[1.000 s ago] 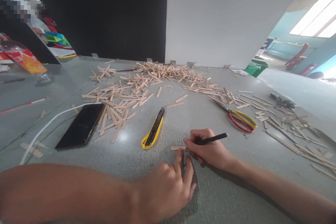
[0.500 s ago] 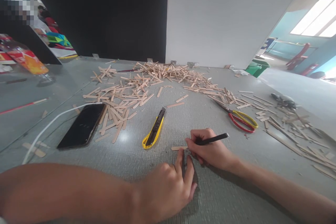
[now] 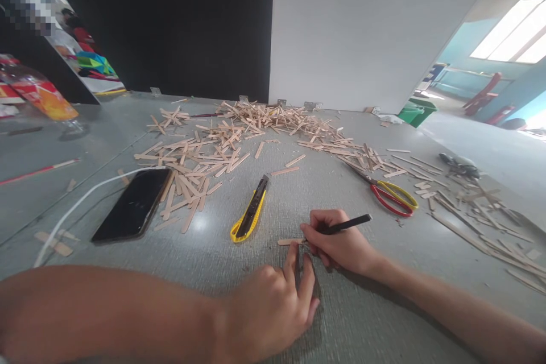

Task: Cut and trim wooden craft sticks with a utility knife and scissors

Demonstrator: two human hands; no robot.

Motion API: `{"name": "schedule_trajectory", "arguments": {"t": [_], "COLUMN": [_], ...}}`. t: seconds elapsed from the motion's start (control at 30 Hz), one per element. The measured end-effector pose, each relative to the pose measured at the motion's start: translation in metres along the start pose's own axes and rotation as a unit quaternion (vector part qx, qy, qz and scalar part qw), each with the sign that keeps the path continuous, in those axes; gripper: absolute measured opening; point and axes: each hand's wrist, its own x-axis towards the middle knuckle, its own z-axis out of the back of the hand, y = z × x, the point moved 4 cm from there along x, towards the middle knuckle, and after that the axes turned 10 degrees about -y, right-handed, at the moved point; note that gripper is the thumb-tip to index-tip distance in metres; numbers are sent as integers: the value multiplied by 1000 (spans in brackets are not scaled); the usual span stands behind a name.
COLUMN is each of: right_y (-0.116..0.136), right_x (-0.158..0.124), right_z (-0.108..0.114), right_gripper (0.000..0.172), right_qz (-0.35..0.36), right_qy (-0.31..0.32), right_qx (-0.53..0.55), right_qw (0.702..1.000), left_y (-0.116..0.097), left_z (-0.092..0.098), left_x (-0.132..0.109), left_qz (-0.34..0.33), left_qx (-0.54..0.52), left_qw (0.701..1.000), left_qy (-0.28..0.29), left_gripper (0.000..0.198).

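Note:
A short wooden craft stick (image 3: 290,242) lies flat on the grey table in front of me. The index fingertip of my left hand (image 3: 277,307) presses on it, with the fingers spread and the hand otherwise holding nothing. My right hand (image 3: 335,242) grips a black pen (image 3: 350,224) between thumb and fingers, its writing end hidden behind the fingers at the stick's right end. Left of the stick rests a yellow-and-black utility knife (image 3: 250,213). To the upper right are scissors (image 3: 394,196) with one red and one yellow handle.
Heaps of craft sticks (image 3: 277,119) spread across the back, beneath a black-and-white panel (image 3: 362,28). A phone (image 3: 132,205) with a white cable (image 3: 68,210) lies left. Cut strips (image 3: 482,227) litter the right side. A drink bottle (image 3: 42,94) stands far left.

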Motion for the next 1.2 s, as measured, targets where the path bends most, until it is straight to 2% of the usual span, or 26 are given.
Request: {"name": "schedule_trajectory", "arguments": {"t": [0.73, 1.2], "right_y": [1, 3], "right_x": [1, 1], "right_z": [-1, 0], "right_gripper": [39, 39], "right_qz": [11, 23], "right_qy": [-2, -1], "right_qx": [13, 6], "right_qw": [1000, 1000], "left_y": [-1, -2], "left_z": [-3, -2], "left_x": [-1, -1], "left_qz": [17, 1], "left_qx": [-2, 5], "left_qw": [1000, 1000], "left_qy": [-10, -2], "left_gripper": [54, 56]}}
